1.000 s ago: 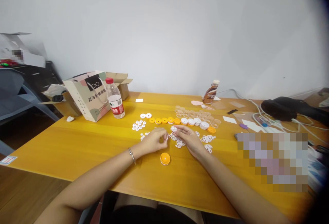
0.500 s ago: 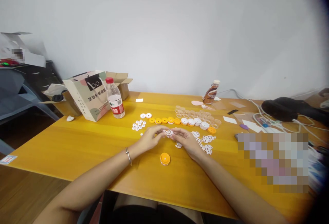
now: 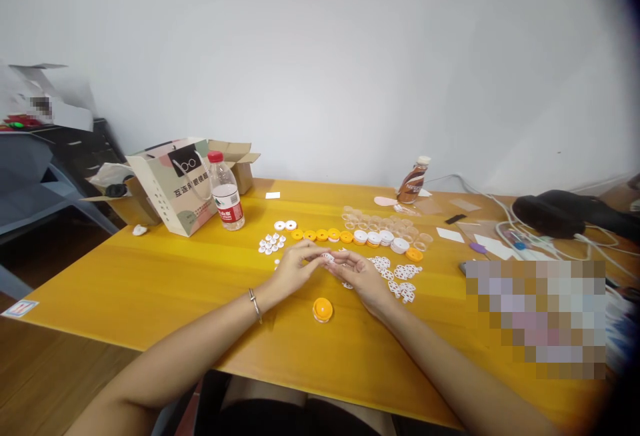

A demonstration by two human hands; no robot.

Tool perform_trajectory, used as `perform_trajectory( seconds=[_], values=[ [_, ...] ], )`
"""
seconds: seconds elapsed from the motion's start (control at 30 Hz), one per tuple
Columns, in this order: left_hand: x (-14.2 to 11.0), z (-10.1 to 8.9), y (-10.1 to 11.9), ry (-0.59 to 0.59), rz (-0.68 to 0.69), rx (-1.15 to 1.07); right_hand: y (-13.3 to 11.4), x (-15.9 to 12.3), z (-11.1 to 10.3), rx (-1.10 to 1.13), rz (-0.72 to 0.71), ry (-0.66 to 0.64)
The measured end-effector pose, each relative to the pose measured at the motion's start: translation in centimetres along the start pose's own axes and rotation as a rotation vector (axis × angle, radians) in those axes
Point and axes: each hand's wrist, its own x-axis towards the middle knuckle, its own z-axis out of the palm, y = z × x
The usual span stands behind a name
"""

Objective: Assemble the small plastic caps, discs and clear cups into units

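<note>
My left hand (image 3: 295, 268) and right hand (image 3: 360, 273) meet over the middle of the yellow tabletop (image 3: 150, 276), fingertips together on a small white plastic piece (image 3: 327, 258). Both grips are pinching it from either side, just above the surface. A bracelet (image 3: 256, 304) sits on my left wrist. Just below my hands lies 1 orange cap (image 3: 323, 309), on its own. To the right of my right hand, white lattice pieces (image 3: 400, 279) are scattered. Beyond my fingers runs a row of orange and white caps (image 3: 345, 236), with small white discs (image 3: 271, 244) to its left. Further left stand a water bottle (image 3: 227, 191) and a paper bag (image 3: 173, 186).
</note>
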Motion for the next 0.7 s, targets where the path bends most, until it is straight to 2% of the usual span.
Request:
perform_trajectory(
  seconds=[0.17,0.5,0.63,0.7],
  values=[
    [0.09,-0.09,-0.09,0.017,0.012,0.009,0.03,-0.05,-0.11,-0.002,-0.010,-0.014],
    [0.06,-0.32,-0.37,-0.061,0.054,0.021,-0.69,-0.40,0.53,0.087,0.016,-0.016],
    [0.04,-0.14,-0.15,-0.066,0.029,0.014,-0.58,-0.43,0.54,0.145,0.048,0.008],
    [0.06,0.14,-0.32,-0.053,-0.030,-0.042,-0.56,-0.45,0.52,0.151,0.048,0.020]
  ],
)
